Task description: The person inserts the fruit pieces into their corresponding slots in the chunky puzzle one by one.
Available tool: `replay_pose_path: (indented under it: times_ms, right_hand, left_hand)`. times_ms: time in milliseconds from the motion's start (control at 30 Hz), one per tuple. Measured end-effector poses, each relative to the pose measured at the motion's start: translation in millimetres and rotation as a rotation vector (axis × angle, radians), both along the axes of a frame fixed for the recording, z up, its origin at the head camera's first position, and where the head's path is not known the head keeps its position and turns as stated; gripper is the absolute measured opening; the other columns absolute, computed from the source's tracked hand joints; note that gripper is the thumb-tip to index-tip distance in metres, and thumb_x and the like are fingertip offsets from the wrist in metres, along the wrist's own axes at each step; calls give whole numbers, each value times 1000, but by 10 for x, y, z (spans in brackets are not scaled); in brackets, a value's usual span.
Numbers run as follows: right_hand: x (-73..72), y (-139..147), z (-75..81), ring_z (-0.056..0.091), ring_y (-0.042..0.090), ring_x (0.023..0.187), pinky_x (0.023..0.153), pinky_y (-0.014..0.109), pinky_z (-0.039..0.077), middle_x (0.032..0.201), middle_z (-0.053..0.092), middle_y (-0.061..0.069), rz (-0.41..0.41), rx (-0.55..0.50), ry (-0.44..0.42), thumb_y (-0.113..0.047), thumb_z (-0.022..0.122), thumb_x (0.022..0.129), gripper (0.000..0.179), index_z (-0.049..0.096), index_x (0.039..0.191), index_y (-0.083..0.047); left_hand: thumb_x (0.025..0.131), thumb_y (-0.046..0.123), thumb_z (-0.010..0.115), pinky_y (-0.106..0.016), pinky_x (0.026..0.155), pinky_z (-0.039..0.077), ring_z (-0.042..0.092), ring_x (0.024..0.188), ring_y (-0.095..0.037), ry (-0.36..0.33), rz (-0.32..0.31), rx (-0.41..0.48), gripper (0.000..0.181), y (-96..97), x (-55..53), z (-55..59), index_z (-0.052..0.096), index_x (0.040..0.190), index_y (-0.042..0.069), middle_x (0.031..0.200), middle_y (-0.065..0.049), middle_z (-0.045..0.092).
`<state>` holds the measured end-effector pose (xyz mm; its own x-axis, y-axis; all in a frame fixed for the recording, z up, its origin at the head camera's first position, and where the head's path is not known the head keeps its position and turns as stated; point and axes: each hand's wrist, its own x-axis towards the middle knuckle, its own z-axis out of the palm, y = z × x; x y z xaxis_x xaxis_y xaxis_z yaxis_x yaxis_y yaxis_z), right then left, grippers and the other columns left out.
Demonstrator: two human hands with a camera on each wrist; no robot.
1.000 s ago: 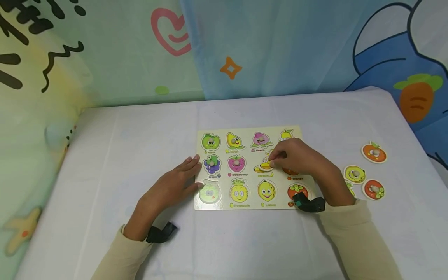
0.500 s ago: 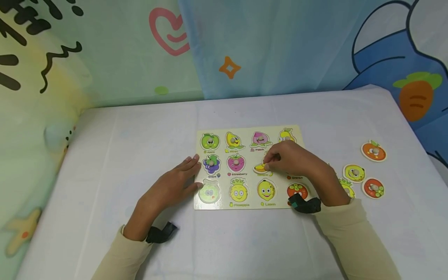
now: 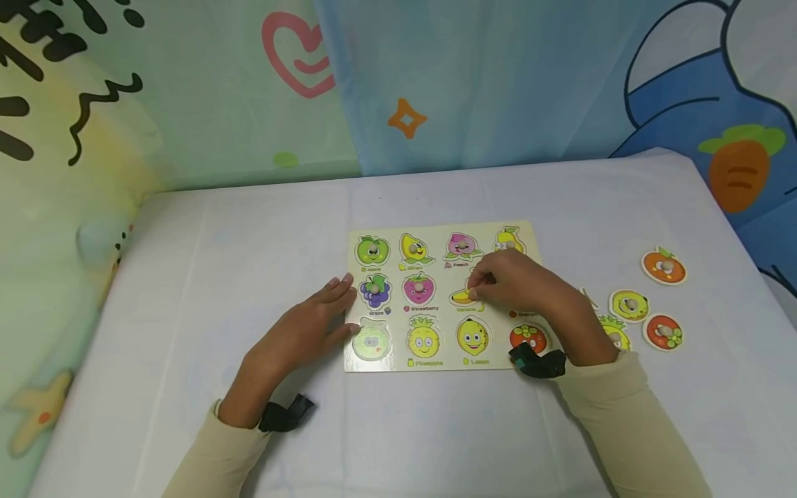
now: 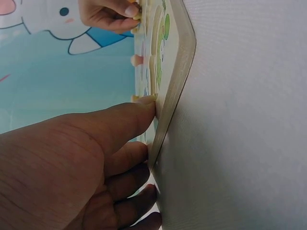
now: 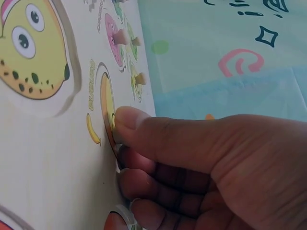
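The pale fruit puzzle board (image 3: 398, 365) lies flat on the white-covered table. My right hand (image 3: 523, 280) pinches a banana puzzle piece (image 3: 461, 298) over the spot labelled Banana. In the right wrist view the banana piece (image 5: 109, 98) sits in or right at its outlined recess, the thumb and finger at its middle covering its knob. My left hand (image 3: 311, 325) rests at the board's left edge with fingers extended. Its thumb (image 4: 129, 115) touches the board's edge in the left wrist view.
Knobbed apple (image 3: 372, 250), mango (image 3: 414, 249), peach (image 3: 462, 245), grape (image 3: 375, 291) and strawberry (image 3: 419, 289) pieces sit in the board. Loose at the right lie orange (image 3: 663, 266), lemon (image 3: 629, 306), tomato (image 3: 663, 333) and pineapple (image 3: 613, 337) pieces. A printed curtain (image 3: 498, 83) hangs behind.
My right hand has shifted slightly left with the banana piece, bringing it from askew into line with its outline, then stays there. My left hand has kept its place.
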<state>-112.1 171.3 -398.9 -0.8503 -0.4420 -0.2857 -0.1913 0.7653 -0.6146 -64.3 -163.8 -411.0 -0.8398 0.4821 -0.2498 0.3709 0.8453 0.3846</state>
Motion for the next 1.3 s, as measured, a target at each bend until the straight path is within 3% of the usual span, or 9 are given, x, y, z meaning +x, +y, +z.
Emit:
replay_pose_path:
  times_ms: [267,433,567,733,967,1300]
  right_hand:
    - [-3,-4,10,52,19,73,63,31,45,75,62,-1,-2,1,-6,-7,74,86,4,75,89,-8]
    - [-19,50,29,54,18,74,60,31,48,85,68,0,10,-18,-29,-10,72,88,8,76,95,-8]
    - [-38,137,73,55,18,81,66,32,48,94,70,2,-4,-29,-2,-12,70,90,14,76,101,-5]
    - [-56,280,142,57,22,85,70,35,49,100,70,8,-61,-24,20,-9,67,93,17,74,106,-3]
    - [-56,494,225,56,30,99,85,45,47,110,66,17,-175,-43,67,-9,66,93,20,72,110,-1]
    - [-46,765,259,59,30,96,82,46,47,106,68,18,-287,-30,225,-10,67,93,23,71,113,0]
  left_hand:
    - [92,33,69,-41,112,29,22,144,-23,2,1,0,67,-2,2,14,42,147,5,157,-4,26]
    - [91,32,70,-41,112,29,22,144,-23,1,7,3,67,-2,9,19,42,146,5,157,-4,27]
    - [91,32,70,-41,112,30,23,144,-23,4,6,8,67,-4,11,15,42,146,6,157,-4,27]
    - [91,33,70,-41,112,30,23,144,-23,7,3,6,68,-3,7,16,42,147,6,157,-3,27]
    - [91,33,70,-41,112,30,23,144,-23,8,-2,4,68,-6,2,15,42,147,6,157,-4,26]
    - [91,34,70,-41,112,30,23,144,-22,0,-1,10,67,-5,-4,2,43,146,5,157,-4,26]
